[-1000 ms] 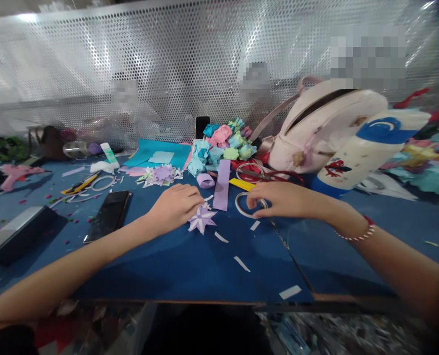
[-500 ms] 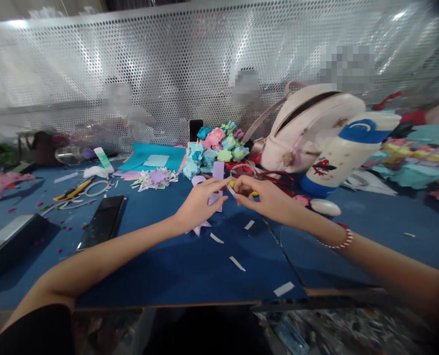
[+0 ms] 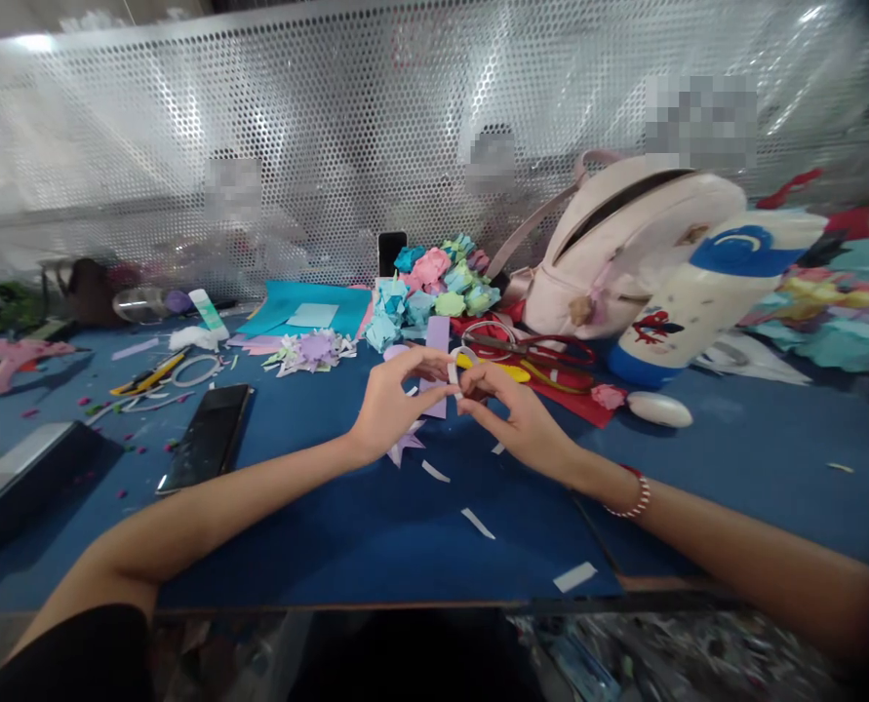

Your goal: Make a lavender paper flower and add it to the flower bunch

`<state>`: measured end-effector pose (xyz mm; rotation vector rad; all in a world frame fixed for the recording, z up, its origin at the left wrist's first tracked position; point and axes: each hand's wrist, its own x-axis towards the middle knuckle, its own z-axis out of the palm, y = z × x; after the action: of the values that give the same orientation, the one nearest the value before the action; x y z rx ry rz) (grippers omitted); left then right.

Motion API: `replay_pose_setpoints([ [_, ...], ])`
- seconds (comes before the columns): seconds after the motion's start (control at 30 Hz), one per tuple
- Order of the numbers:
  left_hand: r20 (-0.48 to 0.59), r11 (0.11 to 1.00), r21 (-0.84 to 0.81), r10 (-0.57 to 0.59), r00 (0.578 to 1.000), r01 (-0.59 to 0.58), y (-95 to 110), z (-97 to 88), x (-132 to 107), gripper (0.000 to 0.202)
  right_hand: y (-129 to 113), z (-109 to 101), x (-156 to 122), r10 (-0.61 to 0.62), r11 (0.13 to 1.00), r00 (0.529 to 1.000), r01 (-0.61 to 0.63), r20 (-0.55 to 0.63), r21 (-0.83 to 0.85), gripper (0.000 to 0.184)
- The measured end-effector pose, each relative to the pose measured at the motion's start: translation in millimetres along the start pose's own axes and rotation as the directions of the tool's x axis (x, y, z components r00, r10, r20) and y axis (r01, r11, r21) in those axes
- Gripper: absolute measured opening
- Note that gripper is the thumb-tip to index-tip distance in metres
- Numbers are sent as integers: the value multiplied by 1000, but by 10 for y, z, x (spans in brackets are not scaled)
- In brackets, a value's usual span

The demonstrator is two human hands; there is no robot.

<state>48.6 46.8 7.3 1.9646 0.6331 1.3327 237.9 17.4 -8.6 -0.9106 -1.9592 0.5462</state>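
Note:
My left hand (image 3: 390,405) and my right hand (image 3: 511,414) meet above the blue table (image 3: 346,526), both pinching a white tape roll (image 3: 454,370) between their fingertips. A purple paper star (image 3: 403,446) lies on the table just under my left hand, partly hidden by it. A purple paper strip (image 3: 436,363) lies right behind the hands. White paper scraps (image 3: 478,522) lie scattered in front of them.
A black phone (image 3: 211,436) lies at the left, a dark box (image 3: 17,478) further left. Coloured paper flowers (image 3: 434,288), red scissors (image 3: 529,346), a pink backpack (image 3: 624,244) and a white-blue bottle (image 3: 704,292) stand behind. A perforated metal screen (image 3: 332,127) closes the back.
My hands have risen from the table and come together. The right hand has lifted the tape roll off the table, and the left hand has left the purple star for the tape.

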Motion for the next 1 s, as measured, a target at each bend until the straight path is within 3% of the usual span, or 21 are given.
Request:
replay_pose_setpoints([
  [0.37, -50, 997, 80, -11, 999, 15, -57, 43, -56, 28, 35, 40, -41, 41, 999, 999, -41, -28, 12, 10],
  [0.53, -45, 996, 81, -23, 999, 27, -43, 77, -73, 14, 59, 37, -40, 74, 996, 997, -72, -26, 59, 12],
  [0.8, 46, 954, -197, -223, 974, 227, -30, 70, -12, 9, 40, 7, -34, -5, 1000, 1000, 6, -29, 21, 12],
  [0.9, 74, 875, -361, -319, 945, 324, -18, 11, 74, 18, 30, -54, -27, -117, 980, 993, 112, -19, -164, 8],
  [1.0, 122, 738, -529, -422, 898, 419, 4, -72, 169, 21, 40, -137, -3, -200, 928, 980, 193, 10, -319, 10],
])
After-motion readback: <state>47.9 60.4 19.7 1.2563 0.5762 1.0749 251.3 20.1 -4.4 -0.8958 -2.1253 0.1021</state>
